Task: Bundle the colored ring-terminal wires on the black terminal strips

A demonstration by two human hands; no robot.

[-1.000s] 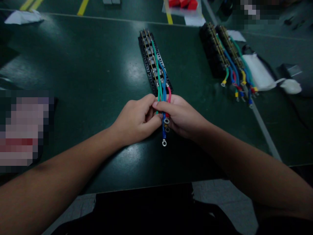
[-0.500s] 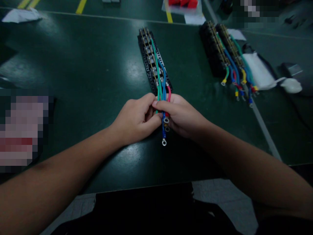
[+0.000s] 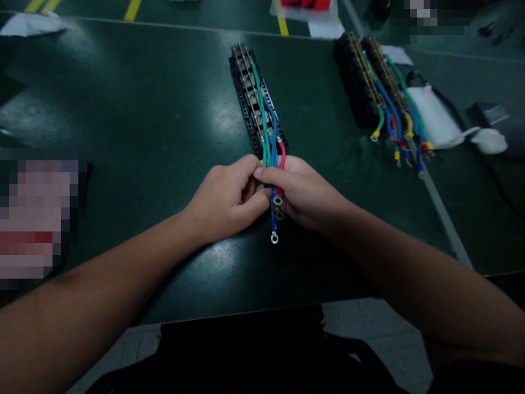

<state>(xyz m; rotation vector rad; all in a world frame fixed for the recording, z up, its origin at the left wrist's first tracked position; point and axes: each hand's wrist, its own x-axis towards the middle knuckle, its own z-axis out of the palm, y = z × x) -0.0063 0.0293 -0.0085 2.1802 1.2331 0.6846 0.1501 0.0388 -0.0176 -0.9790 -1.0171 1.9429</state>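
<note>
A long black terminal strip (image 3: 253, 98) with brass-coloured bars lies on the table before me. Green wires (image 3: 261, 106), blue wires (image 3: 274, 131) and a short red wire (image 3: 283, 155) run from it toward me. My right hand (image 3: 301, 189) is closed round the bundle, its thumb across the top. From the left, my left hand (image 3: 229, 197) pinches at the green wires; its fingertips are partly hidden. Below my hands a blue-sleeved ring terminal (image 3: 274, 237) hangs lowest, with another ring terminal (image 3: 278, 201) above it.
Two similar wired strips (image 3: 361, 82) lie side by side at the right. Near them are a white pad (image 3: 435, 117) and a white rounded object (image 3: 489, 140) with a cord. A bag with red parts (image 3: 305, 5) lies at the back. The table's front edge (image 3: 246, 316) is close to me.
Both hands keep their hold on the wires, with almost no movement. The whole view has shifted very slightly.
</note>
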